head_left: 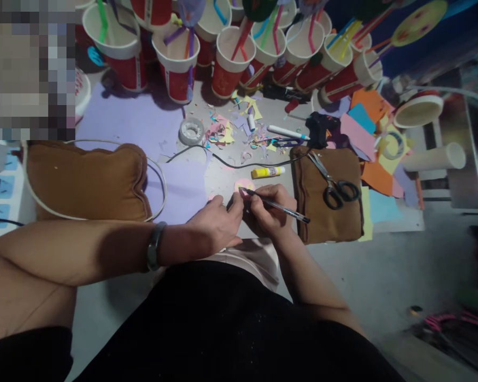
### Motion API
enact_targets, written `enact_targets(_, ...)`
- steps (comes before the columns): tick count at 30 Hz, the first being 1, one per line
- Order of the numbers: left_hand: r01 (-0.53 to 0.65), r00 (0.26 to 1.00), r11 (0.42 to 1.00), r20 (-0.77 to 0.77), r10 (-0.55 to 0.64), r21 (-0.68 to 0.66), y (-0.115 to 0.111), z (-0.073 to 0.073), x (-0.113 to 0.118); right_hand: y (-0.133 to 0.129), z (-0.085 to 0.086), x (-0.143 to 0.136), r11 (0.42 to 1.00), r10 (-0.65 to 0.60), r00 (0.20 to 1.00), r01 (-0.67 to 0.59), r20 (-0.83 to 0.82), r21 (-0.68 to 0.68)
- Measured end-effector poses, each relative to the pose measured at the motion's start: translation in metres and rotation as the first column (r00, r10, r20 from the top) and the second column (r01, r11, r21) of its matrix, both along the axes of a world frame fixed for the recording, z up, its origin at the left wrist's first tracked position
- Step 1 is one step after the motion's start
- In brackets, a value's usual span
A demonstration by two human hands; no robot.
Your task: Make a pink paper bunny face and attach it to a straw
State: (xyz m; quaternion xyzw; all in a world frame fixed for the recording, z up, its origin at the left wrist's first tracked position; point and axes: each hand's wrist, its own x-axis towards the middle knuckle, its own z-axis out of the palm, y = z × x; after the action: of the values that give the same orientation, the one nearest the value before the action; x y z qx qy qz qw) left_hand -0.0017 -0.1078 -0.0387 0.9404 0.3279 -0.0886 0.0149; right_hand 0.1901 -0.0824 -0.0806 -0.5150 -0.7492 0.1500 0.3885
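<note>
Pen (279, 206) sits pinched between the thumb and bent fingers of my right hand (278, 218), my grip closed on its barrel towards the writing end. My left hand (219, 223) lies alongside, fingers bent down at the near edge of a small pink disc (242, 183); I cannot tell whether they pinch it or only press. The pen is near the table's front edge, between the left brown cushion (87, 180) and the right brown cushion (314, 223). Its long axis slants, the tip pointing away from me and leftward at the disc, the tail back and to the right. Scissors (332, 184) rest on the right cushion, blades pointing away. Just beyond my knuckles lies a yellow glue stick (265, 172). Farther off are a tape roll (191, 140), paper scraps (223, 135) and red cups (177, 82) with coloured straws.
</note>
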Motion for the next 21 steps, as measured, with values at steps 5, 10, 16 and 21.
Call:
enact_targets(5, -0.005, 1.000, 0.999, 0.000, 0.005, -0.038, 0.0004, 0.0014, 0.0006, 0.0007, 0.0003, -0.0012, 1.000, -0.003, 1.000, 0.003, -0.001, -0.010)
enact_targets(10, 0.001, 1.000, 1.000, -0.002, -0.001, -0.011, 0.0003, 0.0003, 0.0003, 0.0005, 0.0015, -0.0010, 1.000, -0.001, 1.000, 0.001, 0.020, -0.004)
enact_targets(16, 0.005, 1.000, 1.000, -0.011, -0.005, -0.018, 0.0005, -0.0002, 0.0000, 0.0011, 0.0037, -0.0026, 1.000, 0.003, 1.000, -0.002, 0.029, -0.002)
enact_targets(21, -0.011, 1.000, 1.000, 0.011, 0.011, -0.024, 0.0002, 0.0005, -0.0007, 0.0015, 0.0042, -0.0026, 1.000, 0.007, 1.000, -0.007, 0.009, -0.018)
